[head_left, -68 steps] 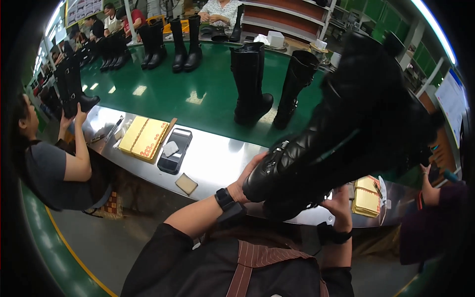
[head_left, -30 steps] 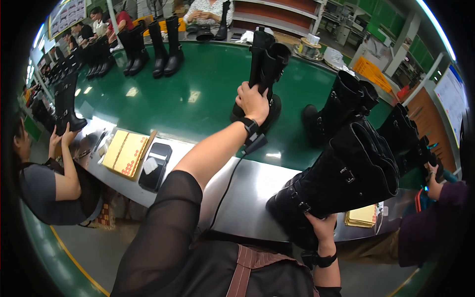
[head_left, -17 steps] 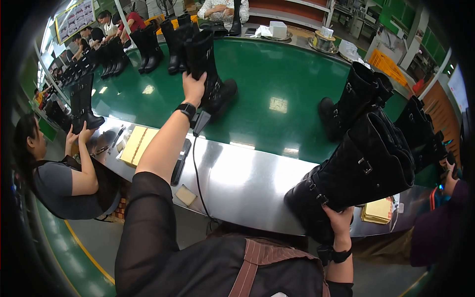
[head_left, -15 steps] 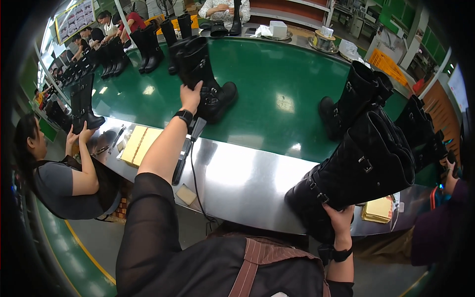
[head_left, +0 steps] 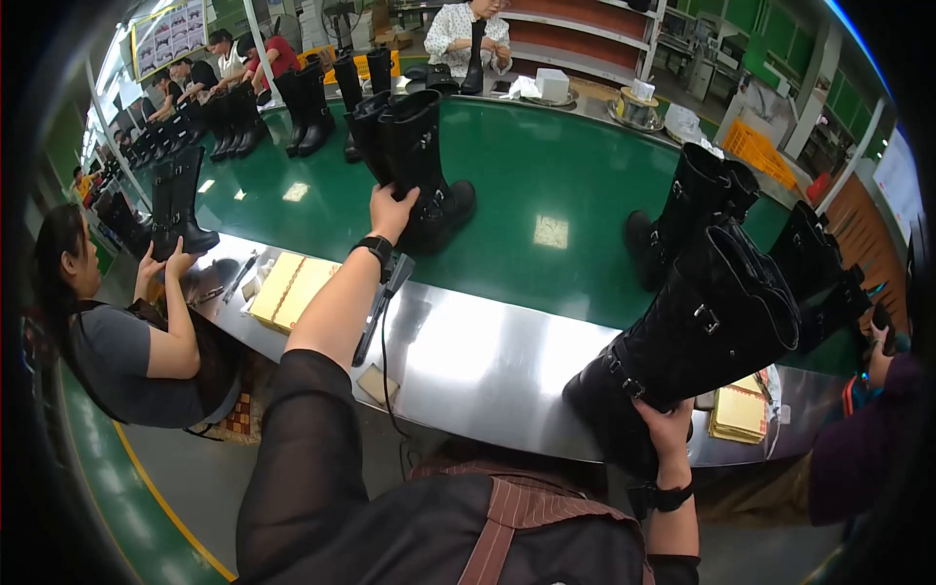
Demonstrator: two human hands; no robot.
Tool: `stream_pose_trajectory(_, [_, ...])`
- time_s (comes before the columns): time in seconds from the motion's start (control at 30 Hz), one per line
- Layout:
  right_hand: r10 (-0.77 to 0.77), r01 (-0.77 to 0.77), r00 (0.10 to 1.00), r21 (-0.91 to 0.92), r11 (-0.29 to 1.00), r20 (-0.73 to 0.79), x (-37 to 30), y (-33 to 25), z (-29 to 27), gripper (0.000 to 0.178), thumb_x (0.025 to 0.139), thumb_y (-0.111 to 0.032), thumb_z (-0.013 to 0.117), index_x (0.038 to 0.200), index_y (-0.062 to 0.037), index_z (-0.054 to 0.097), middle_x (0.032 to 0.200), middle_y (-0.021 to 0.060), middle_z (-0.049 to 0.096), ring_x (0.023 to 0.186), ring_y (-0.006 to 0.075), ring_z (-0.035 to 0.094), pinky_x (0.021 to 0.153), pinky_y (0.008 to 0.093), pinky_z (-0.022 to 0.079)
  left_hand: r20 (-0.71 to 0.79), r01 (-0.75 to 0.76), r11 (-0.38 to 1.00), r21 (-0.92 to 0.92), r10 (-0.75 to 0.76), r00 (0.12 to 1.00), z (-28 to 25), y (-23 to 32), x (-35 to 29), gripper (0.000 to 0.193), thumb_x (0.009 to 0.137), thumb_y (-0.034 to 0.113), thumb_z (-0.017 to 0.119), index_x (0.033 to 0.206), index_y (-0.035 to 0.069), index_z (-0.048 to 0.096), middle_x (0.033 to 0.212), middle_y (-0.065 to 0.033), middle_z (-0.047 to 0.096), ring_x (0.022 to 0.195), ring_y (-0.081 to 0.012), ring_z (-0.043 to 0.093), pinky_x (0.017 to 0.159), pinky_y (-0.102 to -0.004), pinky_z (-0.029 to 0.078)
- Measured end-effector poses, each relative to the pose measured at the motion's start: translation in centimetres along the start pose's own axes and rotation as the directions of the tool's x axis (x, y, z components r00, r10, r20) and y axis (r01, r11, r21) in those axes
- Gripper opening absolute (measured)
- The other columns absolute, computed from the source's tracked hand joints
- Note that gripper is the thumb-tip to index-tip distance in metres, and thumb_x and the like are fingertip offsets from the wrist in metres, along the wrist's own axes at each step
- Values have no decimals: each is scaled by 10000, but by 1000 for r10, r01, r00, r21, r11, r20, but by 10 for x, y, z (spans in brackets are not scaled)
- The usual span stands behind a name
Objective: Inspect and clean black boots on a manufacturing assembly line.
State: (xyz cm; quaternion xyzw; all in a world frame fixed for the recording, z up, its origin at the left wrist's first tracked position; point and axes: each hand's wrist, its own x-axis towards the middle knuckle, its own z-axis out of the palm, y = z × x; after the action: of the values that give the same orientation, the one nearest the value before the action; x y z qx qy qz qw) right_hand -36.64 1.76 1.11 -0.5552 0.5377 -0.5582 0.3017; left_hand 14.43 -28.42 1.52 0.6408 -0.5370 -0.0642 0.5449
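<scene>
My left hand (head_left: 393, 214) is closed round the lower shaft of a tall black buckled boot (head_left: 417, 141), which stands upright on the green surface with its toe to the right. A second black shaft shows close behind it. My right hand (head_left: 668, 429) grips another black buckled boot (head_left: 673, 336) near the ankle, thumb beside a strap. That boot leans to the right over the steel edge, its opening at the upper right and its toe at the lower left. Part of its foot and my right fingers are hidden.
The green surface (head_left: 507, 195) has a steel border (head_left: 468, 341). More black boots (head_left: 673, 214) stand at the right. Yellow paper stacks (head_left: 292, 288), a black tool with a cord (head_left: 375, 312) and a pale block (head_left: 376, 386) lie along the border. A co-worker (head_left: 117, 341) holds boots at the left.
The whole view has shifted slightly. The boot in my left hand stands more upright and steadier than before. My right hand keeps its grip, and its boot has barely moved.
</scene>
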Motion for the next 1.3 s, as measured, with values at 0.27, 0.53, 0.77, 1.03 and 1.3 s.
stream_pose_trajectory(0.27, [-1, 1, 1000, 90, 996, -1, 2, -1, 1, 719, 688, 22, 846, 1317, 2, 499, 1280, 112, 564, 1185, 229, 572, 1030, 353, 455, 86, 199, 959, 202, -220, 972, -10, 25, -16, 740, 668, 453, 858, 1243, 36, 649, 1366, -242, 427, 1258, -396, 458, 1100, -448, 397])
stream_pose_trajectory(0.53, [-43, 46, 981, 12, 999, -192, 28, -20, 31, 751, 685, -90, 881, 1320, 30, 498, 1319, 163, 519, 1221, 282, 544, 1056, 374, 437, -89, -232, 960, -157, 221, 971, -12, 130, -122, 387, 817, 132, 741, 1148, 40, 564, 1163, -105, 498, 1077, -231, 496, 998, -365, 403])
stream_pose_trajectory(0.77, [150, -43, 963, -422, 906, 226, 49, -49, 54, 682, 792, -494, 756, 1259, -16, 626, 1427, 319, 414, 1335, 454, 414, 1103, 467, 378, 649, -176, 856, -486, 489, 583, -6, 221, -261, 516, 801, 253, 814, 1162, 41, 513, 1482, -236, 353, 1437, -367, 314, 1116, -447, 324])
stream_pose_trajectory(1.03, [73, -25, 984, -282, 959, 161, -6, 2, 29, 441, 820, -282, 782, 1113, -46, 551, 1111, 140, 590, 1097, 271, 571, 938, 369, 454, 613, -334, 909, -248, 415, 672, 8, 200, -282, 482, 759, 149, 842, 1098, 61, 511, 1575, -356, 83, 1402, -522, 313, 1077, -451, 399])
stream_pose_trajectory(1.3, [-37, 115, 964, -291, 950, 262, -27, -18, 54, 309, 758, -204, 812, 924, -64, 592, 961, 138, 615, 981, 319, 602, 835, 388, 478, 544, -289, 932, -218, 362, 757, 22, 218, -264, 782, 721, 419, 867, 1354, 98, 539, 1548, -354, 126, 1396, -526, 306, 1105, -496, 374])
